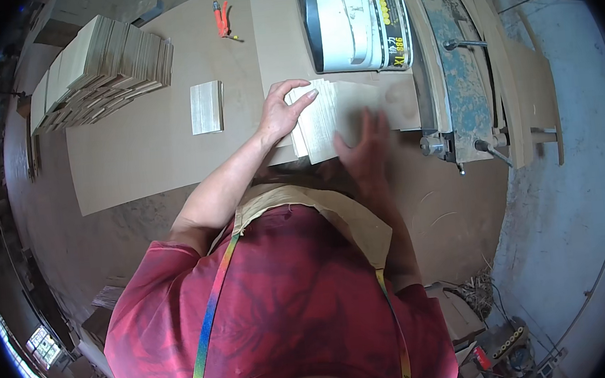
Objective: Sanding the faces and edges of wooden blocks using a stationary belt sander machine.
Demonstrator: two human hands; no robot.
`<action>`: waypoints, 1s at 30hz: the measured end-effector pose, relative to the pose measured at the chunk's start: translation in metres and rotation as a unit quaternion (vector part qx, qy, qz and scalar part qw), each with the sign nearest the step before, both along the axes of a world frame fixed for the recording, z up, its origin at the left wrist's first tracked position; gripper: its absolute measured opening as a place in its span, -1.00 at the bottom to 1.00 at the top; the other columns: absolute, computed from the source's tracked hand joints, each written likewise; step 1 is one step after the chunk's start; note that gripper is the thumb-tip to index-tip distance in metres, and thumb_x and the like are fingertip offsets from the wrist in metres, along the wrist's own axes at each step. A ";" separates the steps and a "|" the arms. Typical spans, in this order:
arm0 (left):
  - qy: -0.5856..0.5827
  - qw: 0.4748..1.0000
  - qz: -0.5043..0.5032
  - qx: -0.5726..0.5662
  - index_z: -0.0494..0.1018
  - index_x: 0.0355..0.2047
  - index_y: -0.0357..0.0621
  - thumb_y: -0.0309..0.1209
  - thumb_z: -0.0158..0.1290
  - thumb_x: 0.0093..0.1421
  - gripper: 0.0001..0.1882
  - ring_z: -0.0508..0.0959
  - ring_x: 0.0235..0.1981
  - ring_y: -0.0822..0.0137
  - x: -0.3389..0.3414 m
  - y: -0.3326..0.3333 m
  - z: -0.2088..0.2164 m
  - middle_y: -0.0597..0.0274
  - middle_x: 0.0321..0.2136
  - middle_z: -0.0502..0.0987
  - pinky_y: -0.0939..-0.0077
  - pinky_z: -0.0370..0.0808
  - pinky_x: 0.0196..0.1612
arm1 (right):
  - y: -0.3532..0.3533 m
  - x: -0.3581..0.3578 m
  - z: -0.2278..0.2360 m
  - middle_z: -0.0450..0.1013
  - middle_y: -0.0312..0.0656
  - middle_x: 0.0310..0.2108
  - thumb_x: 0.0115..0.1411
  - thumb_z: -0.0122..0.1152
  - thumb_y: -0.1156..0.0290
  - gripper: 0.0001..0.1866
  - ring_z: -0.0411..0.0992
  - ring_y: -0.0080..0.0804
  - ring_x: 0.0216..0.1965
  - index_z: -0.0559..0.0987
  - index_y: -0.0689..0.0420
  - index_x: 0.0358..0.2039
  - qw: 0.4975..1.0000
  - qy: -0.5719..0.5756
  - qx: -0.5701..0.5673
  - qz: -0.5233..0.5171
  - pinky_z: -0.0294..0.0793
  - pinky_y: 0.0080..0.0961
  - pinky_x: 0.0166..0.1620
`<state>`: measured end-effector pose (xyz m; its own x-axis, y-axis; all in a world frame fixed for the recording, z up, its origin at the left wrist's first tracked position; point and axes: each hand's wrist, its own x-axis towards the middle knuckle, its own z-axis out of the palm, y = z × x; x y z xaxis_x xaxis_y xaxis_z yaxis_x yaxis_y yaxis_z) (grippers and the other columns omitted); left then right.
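A small stack of thin, pale wooden boards [319,126] lies on the table right in front of me. At its left edge my left hand [283,113] is curved round the boards, thumb over the top and forefinger along the far corner. Just right of the stack is my right hand [367,146], smeared by motion. Its thumb and fingers look stretched apart, and nothing shows between them. Whether it touches the boards is unclear.
A white and black tub [349,23] stands just beyond the boards. One small wooden block [206,107] lies left of my left hand, with a red air blow gun [223,19] farther back. Many boards are piled [104,62] at far left. A worn blue machine [461,67] borders the right side.
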<state>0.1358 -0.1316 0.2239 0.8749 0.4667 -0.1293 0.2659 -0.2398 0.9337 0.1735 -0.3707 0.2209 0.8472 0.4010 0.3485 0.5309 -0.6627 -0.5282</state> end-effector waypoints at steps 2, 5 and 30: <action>-0.014 0.999 -0.038 -0.036 0.60 0.21 0.06 -0.16 0.44 0.29 -0.48 0.51 0.22 0.06 -0.005 0.010 0.004 0.04 0.20 0.46 0.19 0.45 0.35 | -0.030 0.019 -0.011 0.33 0.39 0.34 0.10 0.58 0.15 -0.11 0.41 0.36 0.25 0.46 0.29 0.37 1.000 -0.002 -0.009 -0.019 0.52 0.08 0.26; -0.023 0.994 -0.076 -0.073 0.60 0.21 0.06 -0.17 0.44 0.29 -0.48 0.51 0.22 0.06 -0.016 0.013 0.009 0.04 0.19 0.47 0.19 0.45 0.35 | -0.058 0.050 -0.029 0.37 0.29 0.33 0.17 0.53 0.24 -0.21 0.38 0.36 0.30 0.48 0.30 0.35 0.995 -0.014 -0.023 -0.092 0.48 0.05 0.32; -0.007 1.000 -0.020 -0.019 0.61 0.09 0.05 -0.07 0.48 0.26 -0.51 0.53 0.20 0.00 0.012 -0.002 -0.012 -0.01 0.13 0.49 0.12 0.46 0.35 | -0.038 0.120 -0.056 0.45 0.08 0.27 0.36 0.35 0.25 -0.49 0.38 0.13 0.19 0.61 0.04 0.30 0.978 -0.107 -0.165 -0.068 0.47 0.02 0.24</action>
